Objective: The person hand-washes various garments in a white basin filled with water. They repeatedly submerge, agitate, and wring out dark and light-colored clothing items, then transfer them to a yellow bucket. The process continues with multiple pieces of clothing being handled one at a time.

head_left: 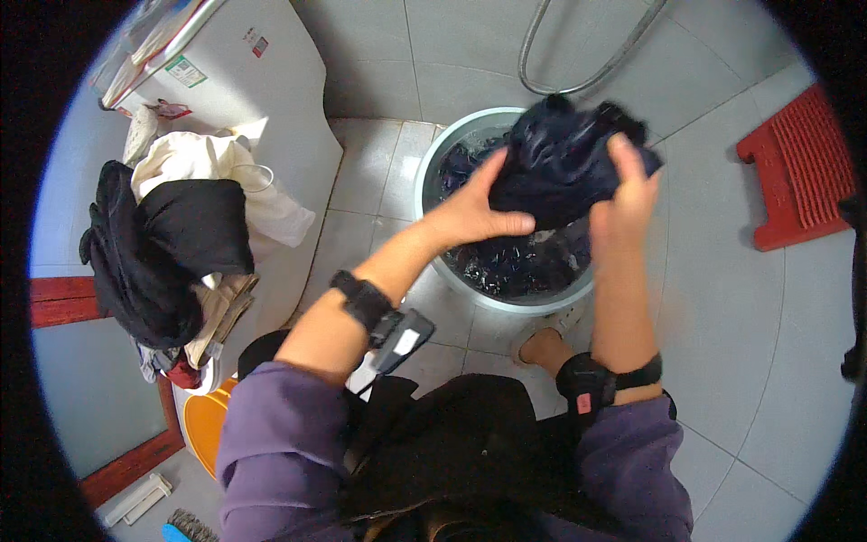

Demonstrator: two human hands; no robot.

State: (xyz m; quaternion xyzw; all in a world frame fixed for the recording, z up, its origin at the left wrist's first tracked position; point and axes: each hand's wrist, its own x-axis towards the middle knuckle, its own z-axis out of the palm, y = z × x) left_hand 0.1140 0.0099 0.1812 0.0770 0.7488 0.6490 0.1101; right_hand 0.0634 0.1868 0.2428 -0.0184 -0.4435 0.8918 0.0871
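Observation:
A wet, dark navy cloth is bunched between my hands above a round, pale blue basin. My left hand grips the cloth's left side, thumb and fingers spread around it. On the right side, my right hand holds the cloth too, a little blurred. Water and more dark fabric fill the basin below, partly hidden by the held cloth and my hands.
At the left, black clothes and white cloth hang beside a white appliance. A red plastic stool is at the right. A metal shower hose loops behind the basin. An orange bucket stands lower left.

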